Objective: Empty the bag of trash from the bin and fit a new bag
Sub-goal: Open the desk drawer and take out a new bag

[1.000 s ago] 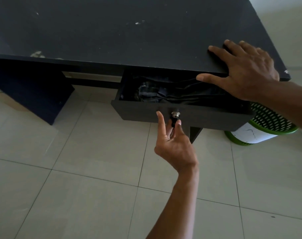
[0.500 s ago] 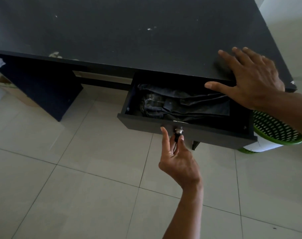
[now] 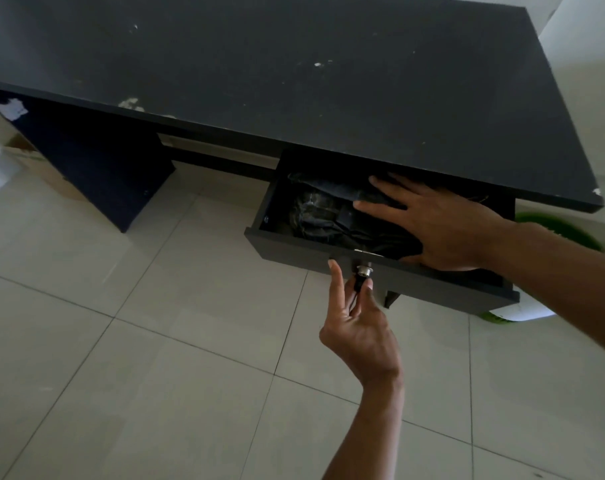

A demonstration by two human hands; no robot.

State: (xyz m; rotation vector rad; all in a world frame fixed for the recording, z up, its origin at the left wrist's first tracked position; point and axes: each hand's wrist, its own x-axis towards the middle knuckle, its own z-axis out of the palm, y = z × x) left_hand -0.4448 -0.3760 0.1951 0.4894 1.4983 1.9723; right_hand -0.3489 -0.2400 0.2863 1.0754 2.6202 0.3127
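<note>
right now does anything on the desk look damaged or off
The desk has pale chips on its front edge and right corner. Bags lie crumpled in the drawer. The left hand pinches its key.

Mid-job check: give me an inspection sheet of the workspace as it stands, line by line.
Surface: black desk top, white scuffs near its front edge.
Job's things: drawer pulled open with folded black plastic inside, likely the bags; green bin on the floor at the desk's right end, blurred and partly hidden.
Clutter: nothing seen.
Hands: left hand pinches the key in the drawer's lock, index finger straight against the drawer front; right hand flat, fingers straight, over the black plastic.
Cables: nothing seen.
Surroundings: pale tiled floor; tan box behind the desk's left side panel.
</note>
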